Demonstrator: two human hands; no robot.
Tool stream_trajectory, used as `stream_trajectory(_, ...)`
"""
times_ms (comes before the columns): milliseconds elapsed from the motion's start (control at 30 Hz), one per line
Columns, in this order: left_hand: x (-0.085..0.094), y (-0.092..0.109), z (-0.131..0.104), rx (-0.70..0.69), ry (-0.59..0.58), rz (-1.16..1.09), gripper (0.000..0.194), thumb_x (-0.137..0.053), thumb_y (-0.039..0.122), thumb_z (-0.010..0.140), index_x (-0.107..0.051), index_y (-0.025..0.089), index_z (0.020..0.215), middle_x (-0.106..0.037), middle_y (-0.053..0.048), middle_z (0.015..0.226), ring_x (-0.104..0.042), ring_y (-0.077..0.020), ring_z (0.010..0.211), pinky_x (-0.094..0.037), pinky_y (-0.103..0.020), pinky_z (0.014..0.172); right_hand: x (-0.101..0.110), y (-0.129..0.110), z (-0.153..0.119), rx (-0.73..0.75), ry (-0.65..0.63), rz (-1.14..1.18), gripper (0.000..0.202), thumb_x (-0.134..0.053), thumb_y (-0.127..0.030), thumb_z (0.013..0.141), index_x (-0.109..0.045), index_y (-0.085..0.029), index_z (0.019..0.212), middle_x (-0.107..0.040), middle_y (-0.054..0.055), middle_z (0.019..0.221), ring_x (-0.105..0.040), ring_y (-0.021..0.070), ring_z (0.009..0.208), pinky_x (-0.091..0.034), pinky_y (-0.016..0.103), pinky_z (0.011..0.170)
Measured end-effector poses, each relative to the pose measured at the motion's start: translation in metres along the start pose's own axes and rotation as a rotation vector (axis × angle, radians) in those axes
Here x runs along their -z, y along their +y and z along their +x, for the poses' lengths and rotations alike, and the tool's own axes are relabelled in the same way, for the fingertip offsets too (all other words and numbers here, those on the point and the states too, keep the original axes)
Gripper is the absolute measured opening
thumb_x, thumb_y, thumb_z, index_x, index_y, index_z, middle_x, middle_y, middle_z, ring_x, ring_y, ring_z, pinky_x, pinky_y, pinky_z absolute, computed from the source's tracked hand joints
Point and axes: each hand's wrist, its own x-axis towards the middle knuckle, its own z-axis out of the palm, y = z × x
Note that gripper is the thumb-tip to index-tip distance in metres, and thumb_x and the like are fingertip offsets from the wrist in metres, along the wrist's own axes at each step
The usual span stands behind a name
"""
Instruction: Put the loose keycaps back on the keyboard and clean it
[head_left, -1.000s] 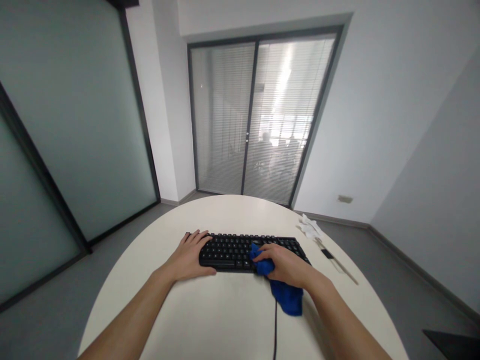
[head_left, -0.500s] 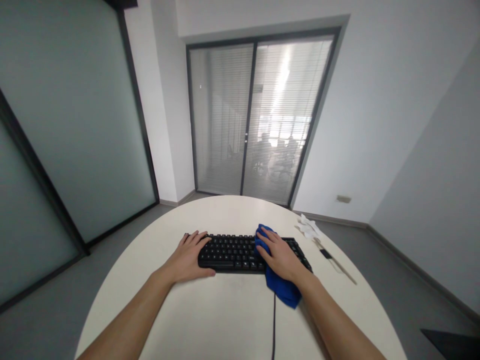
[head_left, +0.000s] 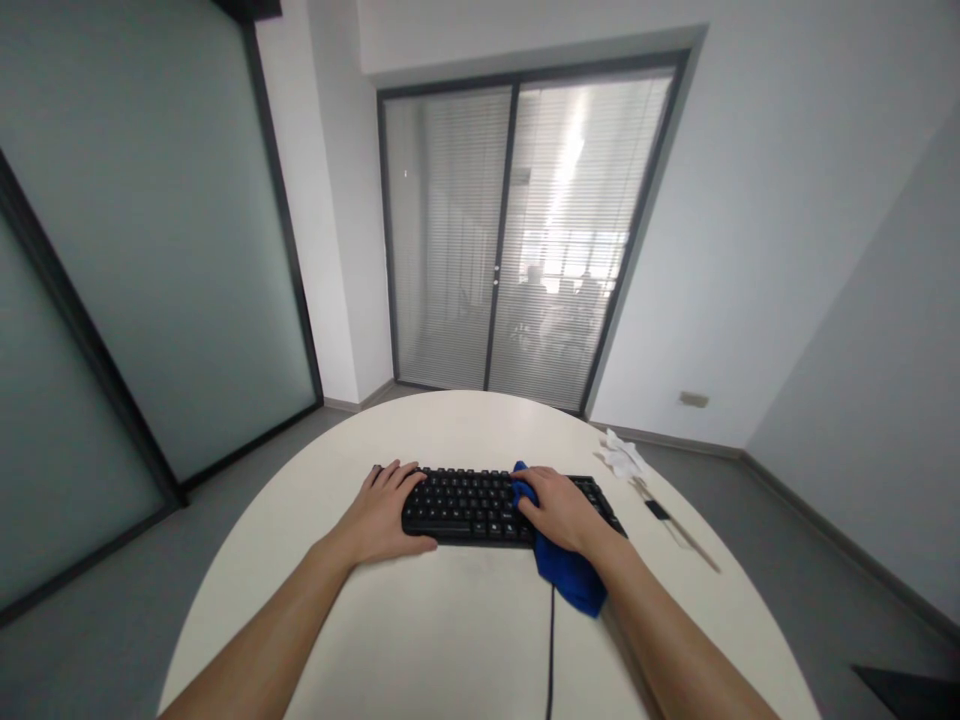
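A black keyboard (head_left: 465,505) lies flat on the pale round table (head_left: 420,620). My left hand (head_left: 386,515) grips its left end, fingers over the far corner and thumb along the near edge. Towards the keyboard's right side, my right hand (head_left: 559,510) has its fingers curled around a blue cloth (head_left: 570,578) pressed on the keys. Part of the cloth hangs over the near edge onto the tabletop. My right hand and the cloth hide some of the right-hand keys.
A black cable (head_left: 551,650) runs from beneath the cloth towards me. On the right of the table lie crumpled white tissue (head_left: 622,455) and a thin stick-like tool with a black band (head_left: 658,510). Beyond the table stand a glazed partition with blinds (head_left: 517,230) and a wall.
My right fingers have curled in, and less of the cloth shows beyond them. My left hand keeps its hold on the keyboard's end. The whole view has shifted slightly.
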Motion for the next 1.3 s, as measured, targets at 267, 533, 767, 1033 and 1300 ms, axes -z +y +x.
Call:
stream_trajectory(267,-0.003,-0.004,0.0,-0.01,0.008,-0.017,0.099,-0.074,0.07,0.061,-0.045,0.026,0.144,-0.04,-0.01,0.157,-0.029,-0.0418,0.146,-0.018,-0.06,0.121,0.012,-0.014,-0.011,-0.009,-0.098,-0.035,0.044,-0.047,-0.023,0.09,-0.063,-0.011,0.13,-0.068,0.016,0.123,-0.058,0.0271,0.119,-0.041,0.039,0.107)
stream_trajectory(533,-0.002,-0.002,0.001,-0.006,0.011,-0.017,0.098,-0.074,0.07,0.06,-0.046,0.026,0.143,-0.04,-0.01,0.157,-0.029,-0.0412,0.146,-0.018,-0.06,0.121,0.023,-0.012,-0.024,0.003,-0.226,-0.01,0.064,-0.057,-0.02,0.075,-0.057,-0.011,0.138,-0.063,0.016,0.133,-0.055,0.0299,0.125,-0.041,0.041,0.109)
stream_trajectory(767,-0.001,0.0,0.001,-0.004,0.003,-0.015,0.1,-0.074,0.071,0.059,-0.046,0.026,0.144,-0.04,-0.01,0.157,-0.029,-0.041,0.146,-0.018,-0.058,0.122,0.032,-0.017,-0.028,-0.02,-0.268,-0.014,0.061,-0.058,-0.013,0.07,-0.063,-0.015,0.131,-0.067,0.014,0.126,-0.059,0.0279,0.119,-0.043,0.037,0.105)
stream_trajectory(1033,0.0,0.001,0.001,-0.008,-0.009,-0.012,0.098,-0.074,0.069,0.06,-0.045,0.027,0.144,-0.039,-0.01,0.158,-0.028,-0.0404,0.147,-0.017,-0.059,0.122,0.044,-0.027,-0.032,-0.115,-0.294,-0.033,0.041,-0.063,-0.021,0.068,-0.069,-0.023,0.108,-0.07,0.009,0.106,-0.065,0.0281,0.099,-0.048,0.036,0.085)
stream_trajectory(1300,0.001,0.001,0.0,-0.015,-0.006,-0.027,0.099,-0.074,0.07,0.061,-0.045,0.025,0.145,-0.039,-0.011,0.157,-0.029,-0.0412,0.146,-0.017,-0.06,0.121,0.019,-0.035,-0.019,0.002,0.139,-0.013,0.051,-0.05,-0.035,0.095,-0.05,-0.023,0.144,-0.052,0.011,0.147,-0.043,0.0279,0.137,-0.034,0.045,0.114)
